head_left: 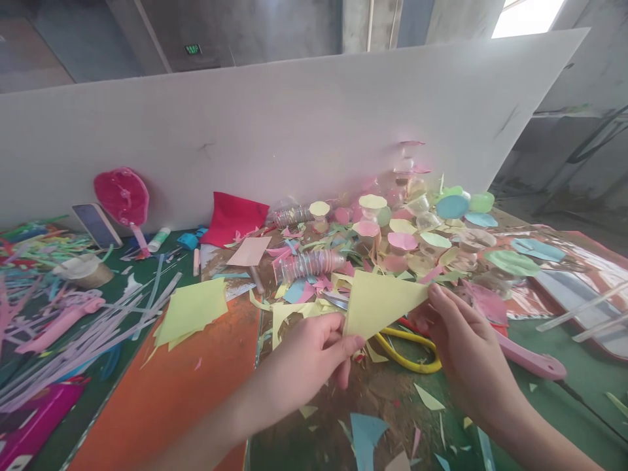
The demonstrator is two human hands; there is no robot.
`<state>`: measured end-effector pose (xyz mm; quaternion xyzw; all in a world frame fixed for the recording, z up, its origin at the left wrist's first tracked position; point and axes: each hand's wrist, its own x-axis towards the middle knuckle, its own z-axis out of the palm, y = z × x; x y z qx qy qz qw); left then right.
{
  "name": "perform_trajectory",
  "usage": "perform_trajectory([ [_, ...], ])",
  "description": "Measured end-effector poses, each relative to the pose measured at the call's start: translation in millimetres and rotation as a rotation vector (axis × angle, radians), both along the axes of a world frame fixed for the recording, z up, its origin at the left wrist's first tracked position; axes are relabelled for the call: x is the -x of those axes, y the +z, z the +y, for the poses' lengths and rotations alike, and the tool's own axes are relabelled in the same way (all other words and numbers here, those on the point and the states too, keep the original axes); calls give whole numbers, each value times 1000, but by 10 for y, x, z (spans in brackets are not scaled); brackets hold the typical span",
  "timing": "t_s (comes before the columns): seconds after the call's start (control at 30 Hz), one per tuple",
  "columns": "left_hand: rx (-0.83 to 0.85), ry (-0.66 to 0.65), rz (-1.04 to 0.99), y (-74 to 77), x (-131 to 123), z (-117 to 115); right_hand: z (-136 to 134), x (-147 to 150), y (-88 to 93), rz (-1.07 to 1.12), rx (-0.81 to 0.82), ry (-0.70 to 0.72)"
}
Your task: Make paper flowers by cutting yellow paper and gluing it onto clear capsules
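Your left hand and right hand are closed in a pinch on a pale yellow paper triangle, holding it up just above yellow-handled scissors and coloured paper scraps on a green work mat.

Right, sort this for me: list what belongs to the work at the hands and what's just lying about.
At work: yellow paper triangle, pinched by left hand and right hand; yellow-handled scissors lying just below.

Lying about: stack of clear plastic cups, red sheet, phone, lilac paper strips.
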<state>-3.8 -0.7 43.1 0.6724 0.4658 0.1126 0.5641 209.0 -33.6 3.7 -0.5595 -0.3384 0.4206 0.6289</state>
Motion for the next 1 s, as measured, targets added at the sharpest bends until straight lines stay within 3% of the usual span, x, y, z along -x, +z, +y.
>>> perform_trajectory([
  [0.1,21,7,-64,7,-12,-11,-6,1,51,-86,-15,119],
  [0.27,34,-22,-185,26,-71,-66,-116,172,101,-213,5,517],
  [0.33,54,-41,-226,27,-84,-85,-158,243,63,-188,-9,613],
  [0.43,59,-58,-243,25,-86,-91,-168,265,24,-179,15,585],
  [0.57,43,-40,-175,23,-69,-79,-107,158,103,-190,29,495],
  [0.8,51,-12,-129,-7,-46,-83,-27,-42,173,-207,-24,238],
  [0.87,39,2,-139,-13,-46,-83,-20,-34,177,-191,-9,256],
  [1.0,27,3,-194,-9,-68,-105,-54,98,172,-157,-8,494],
])
